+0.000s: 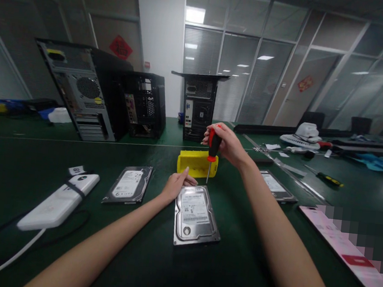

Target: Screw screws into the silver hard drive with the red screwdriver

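A silver hard drive (197, 219) lies label up on the green table in front of me. My left hand (175, 185) rests against its far left corner, fingers stretched along the far edge and thumb raised. Wrapped round the red and black handle of a screwdriver (214, 148) is my right hand (224, 140). The screwdriver stands nearly upright, its tip close to the drive's far right corner; whether it touches a screw is too small to tell. Just behind the drive is a yellow open plastic holder (194, 164), partly covered by the screwdriver.
Other hard drives lie left (128, 185) and right (276, 186). A white power bank-like box (58, 202) with cables is at left, a pink flat object (341, 250) at right. Computer cases (94, 92) stand at the back. Another screwdriver (328, 178) lies far right.
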Demonstrator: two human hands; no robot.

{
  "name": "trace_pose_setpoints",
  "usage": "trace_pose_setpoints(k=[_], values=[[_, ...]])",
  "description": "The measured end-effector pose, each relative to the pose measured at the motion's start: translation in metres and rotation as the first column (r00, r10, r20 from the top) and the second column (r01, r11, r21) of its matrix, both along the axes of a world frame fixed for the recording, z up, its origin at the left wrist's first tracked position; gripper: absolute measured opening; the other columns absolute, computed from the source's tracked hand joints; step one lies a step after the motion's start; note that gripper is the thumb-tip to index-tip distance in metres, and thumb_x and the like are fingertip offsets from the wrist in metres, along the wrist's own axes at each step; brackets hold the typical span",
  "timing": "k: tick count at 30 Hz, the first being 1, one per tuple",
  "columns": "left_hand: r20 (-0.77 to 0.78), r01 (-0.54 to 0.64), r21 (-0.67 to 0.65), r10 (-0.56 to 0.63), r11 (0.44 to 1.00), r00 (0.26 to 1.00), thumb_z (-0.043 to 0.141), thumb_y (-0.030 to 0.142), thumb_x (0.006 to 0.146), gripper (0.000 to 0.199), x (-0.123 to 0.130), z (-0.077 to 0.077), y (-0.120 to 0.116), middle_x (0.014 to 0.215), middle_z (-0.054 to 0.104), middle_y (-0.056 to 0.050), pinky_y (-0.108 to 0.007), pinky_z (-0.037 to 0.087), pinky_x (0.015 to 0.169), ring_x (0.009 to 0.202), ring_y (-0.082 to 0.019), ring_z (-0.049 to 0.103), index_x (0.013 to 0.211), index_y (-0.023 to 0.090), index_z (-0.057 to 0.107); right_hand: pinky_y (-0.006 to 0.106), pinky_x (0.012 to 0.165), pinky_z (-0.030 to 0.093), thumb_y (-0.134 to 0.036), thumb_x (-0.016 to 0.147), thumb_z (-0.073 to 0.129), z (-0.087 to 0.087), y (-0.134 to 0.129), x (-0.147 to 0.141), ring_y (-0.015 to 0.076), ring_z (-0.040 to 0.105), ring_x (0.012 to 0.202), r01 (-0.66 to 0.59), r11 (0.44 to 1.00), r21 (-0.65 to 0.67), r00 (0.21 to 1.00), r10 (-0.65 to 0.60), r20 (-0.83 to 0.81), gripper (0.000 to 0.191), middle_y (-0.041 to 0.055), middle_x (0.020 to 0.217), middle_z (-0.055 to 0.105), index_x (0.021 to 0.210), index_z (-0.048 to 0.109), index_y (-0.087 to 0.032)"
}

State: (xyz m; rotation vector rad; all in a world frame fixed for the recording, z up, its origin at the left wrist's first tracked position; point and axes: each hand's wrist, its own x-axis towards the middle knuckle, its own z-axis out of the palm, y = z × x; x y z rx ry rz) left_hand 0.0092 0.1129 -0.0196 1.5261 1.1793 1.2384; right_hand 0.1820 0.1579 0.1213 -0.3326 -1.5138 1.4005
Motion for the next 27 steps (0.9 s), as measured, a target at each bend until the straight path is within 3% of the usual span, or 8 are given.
trace_pose_setpoints(k=[5, 11, 14, 18, 23, 27], values=[[-0.002, 0.006, -0.008, -0.006, 1.0, 1.0, 0.037, 0.061, 0.088, 0.065, 0.0, -0.001, 0.001, 0.067, 0.073, -0.011, -0.027, 0.05, 0.063, 0.062, -0.019, 0.067, 0.07, 0.01, 0.074, 0.026, 0.07, 0.051, -0.035, 0.078, 0.068, 0.0, 0.001, 0.005, 0.0097, 0.06, 0.067, 0.041, 0.996, 0.079, 0.999, -0.042, 0.016, 0.026, -0.0005, 0.079, 0.061, 0.085, 0.049, -0.018], [-0.021, 0.012, 0.006, -0.012, 1.0, 1.0, 0.039, 0.062, 0.087, 0.064, -0.001, -0.001, 0.002, 0.066, 0.073, -0.011, -0.028, 0.051, 0.066, 0.066, -0.02, 0.068, 0.07, 0.011, 0.074, 0.021, 0.062, 0.047, -0.042, 0.085, 0.059, -0.001, 0.0, -0.001, 0.0078, 0.053, 0.063, 0.027, 0.98, 0.196, 0.996, -0.043, 0.079, 0.028, -0.0028, 0.076, 0.053, 0.104, 0.053, -0.023], [-0.025, -0.003, 0.0, 0.003, 1.0, 1.0, 0.038, 0.063, 0.086, 0.066, 0.0, 0.0, 0.001, 0.069, 0.073, -0.012, -0.028, 0.051, 0.067, 0.066, -0.02, 0.068, 0.069, 0.011, 0.074, 0.025, 0.064, 0.049, -0.049, 0.088, 0.05, 0.002, -0.003, 0.001, 0.0099, 0.055, 0.065, -0.056, 0.987, 0.153, 0.986, 0.03, 0.166, 0.029, -0.0011, 0.079, 0.052, 0.099, 0.053, -0.021], [-0.011, -0.018, -0.01, 0.017, 1.0, 1.0, 0.04, 0.065, 0.085, 0.066, 0.0, 0.0, 0.001, 0.075, 0.075, -0.013, -0.028, 0.051, 0.069, 0.067, -0.02, 0.068, 0.07, 0.01, 0.074, 0.03, 0.076, 0.052, -0.042, 0.088, 0.053, 0.013, -0.003, 0.013, 0.0117, 0.06, 0.071, -0.141, 0.982, 0.122, 0.962, 0.107, 0.252, 0.024, 0.0008, 0.083, 0.056, 0.094, 0.054, -0.019], [0.007, -0.019, -0.008, 0.019, 1.0, 1.0, 0.04, 0.067, 0.084, 0.068, -0.001, -0.003, 0.002, 0.07, 0.074, -0.013, -0.028, 0.051, 0.068, 0.064, -0.02, 0.068, 0.067, 0.01, 0.073, 0.027, 0.073, 0.053, -0.032, 0.088, 0.056, 0.025, 0.005, 0.021, 0.0139, 0.066, 0.08, -0.084, 0.995, 0.048, 0.937, 0.062, 0.345, 0.016, 0.0056, 0.088, 0.066, 0.092, 0.055, -0.017], [0.03, -0.033, 0.017, 0.033, 0.999, 0.999, 0.038, 0.066, 0.085, 0.069, -0.003, -0.004, 0.001, 0.07, 0.074, -0.012, -0.029, 0.051, 0.069, 0.062, -0.019, 0.068, 0.07, 0.009, 0.074, 0.025, 0.063, 0.054, -0.032, 0.088, 0.057, 0.03, 0.006, 0.021, 0.0151, 0.068, 0.075, 0.017, 0.998, 0.063, 0.914, -0.041, 0.404, 0.015, 0.0069, 0.084, 0.068, 0.087, 0.052, -0.017]])
